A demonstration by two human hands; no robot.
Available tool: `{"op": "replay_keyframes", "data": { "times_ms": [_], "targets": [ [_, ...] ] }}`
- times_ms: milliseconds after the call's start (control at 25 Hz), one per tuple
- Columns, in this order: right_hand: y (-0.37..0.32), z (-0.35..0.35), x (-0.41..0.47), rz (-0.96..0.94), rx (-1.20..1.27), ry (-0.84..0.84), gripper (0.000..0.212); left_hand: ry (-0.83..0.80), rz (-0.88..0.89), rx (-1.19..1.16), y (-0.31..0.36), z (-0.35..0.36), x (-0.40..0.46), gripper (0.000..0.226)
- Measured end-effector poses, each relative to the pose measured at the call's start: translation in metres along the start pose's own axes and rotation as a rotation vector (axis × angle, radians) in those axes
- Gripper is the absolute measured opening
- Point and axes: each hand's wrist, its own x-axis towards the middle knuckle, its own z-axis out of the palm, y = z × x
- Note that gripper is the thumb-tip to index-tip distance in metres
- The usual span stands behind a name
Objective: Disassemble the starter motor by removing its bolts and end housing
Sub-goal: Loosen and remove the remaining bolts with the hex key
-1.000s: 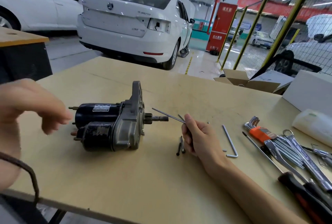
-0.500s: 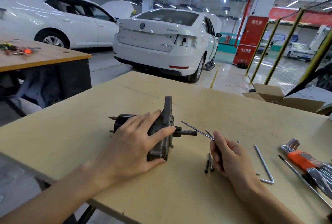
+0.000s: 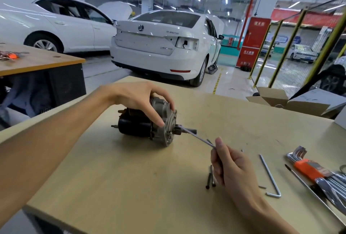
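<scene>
The starter motor (image 3: pixel 134 127) lies on its side in the middle of the wooden table (image 3: pixel 131 177), its black body to the left and its grey end housing (image 3: pixel 166 121) facing right. My left hand (image 3: pixel 138 98) grips the housing from above, fingers curled over its rim. My right hand (image 3: pixel 232 168) pinches a thin hex key (image 3: pixel 198 138) whose tip reaches the housing face beside the shaft. Two removed dark bolts (image 3: pixel 210 177) lie on the table just left of my right hand.
A loose L-shaped hex key (image 3: pixel 269 175) lies right of my right hand. An orange-holdered hex key set (image 3: pixel 310 170) and wrenches sit at the right edge. An open cardboard box (image 3: pixel 280 100) stands at the back right. White cars are parked beyond the table.
My left hand came in from the left, took hold of the motor and turned its housing toward me. The hex key tip has moved up to the housing face.
</scene>
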Motion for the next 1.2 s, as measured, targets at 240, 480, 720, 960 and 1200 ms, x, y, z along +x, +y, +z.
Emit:
{"op": "replay_keyframes", "data": {
  "times_ms": [240, 480, 720, 960, 1200],
  "targets": [
    [0.003, -0.001, 0.007, -0.029, -0.101, -0.003, 0.046, 0.411, 0.035, -0.004, -0.028, 0.016, 0.027, 0.047],
    [0.005, 0.000, 0.011, -0.027, -0.137, 0.013, 0.047, 1.059, 0.153, 0.265, -0.033, 0.060, 0.039, 0.045],
    [0.006, 0.002, 0.016, -0.058, -0.146, 0.050, 0.049, 1.155, 0.144, 0.211, -0.024, 0.059, 0.045, 0.036],
    [0.003, -0.004, 0.015, -0.017, -0.029, 0.132, 0.050, 1.132, 0.124, 0.121, -0.006, 0.071, 0.044, 0.044],
    [0.000, -0.008, 0.015, -0.038, -0.022, 0.154, 0.049, 1.157, 0.254, 0.253, -0.009, 0.085, 0.030, 0.034]
  ]
}}
